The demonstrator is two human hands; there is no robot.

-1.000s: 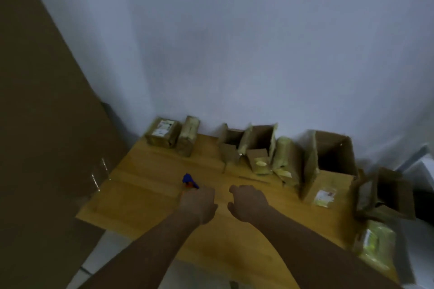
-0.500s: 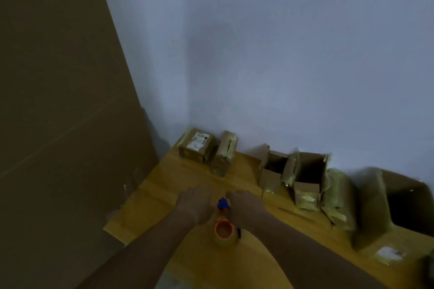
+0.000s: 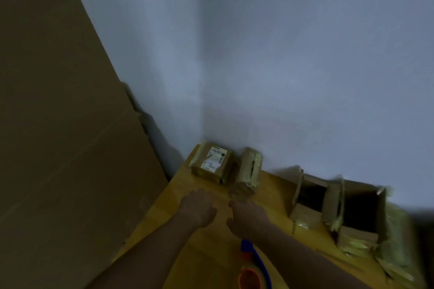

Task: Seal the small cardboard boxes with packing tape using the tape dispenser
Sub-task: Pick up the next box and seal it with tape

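Both hands, left hand [image 3: 198, 210] and right hand [image 3: 249, 218], empty and relaxed, reaching past the tape dispenser [image 3: 252, 265] toward the upright taped box [image 3: 247, 175]; probably grabbing it next.

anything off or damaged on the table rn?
Yes. The narrow taped cardboard box beside the labelled box shows a dark split along its top. Two brown boxes at right lie tipped, mouths open, tape hanging loose.

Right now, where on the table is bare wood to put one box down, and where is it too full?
Bare wood lies near the table front-left edge, left of the tape dispenser, below the left hand. A smaller patch lies between the right hand and the open boxes. The back row, from the labelled box rightward, is crowded.
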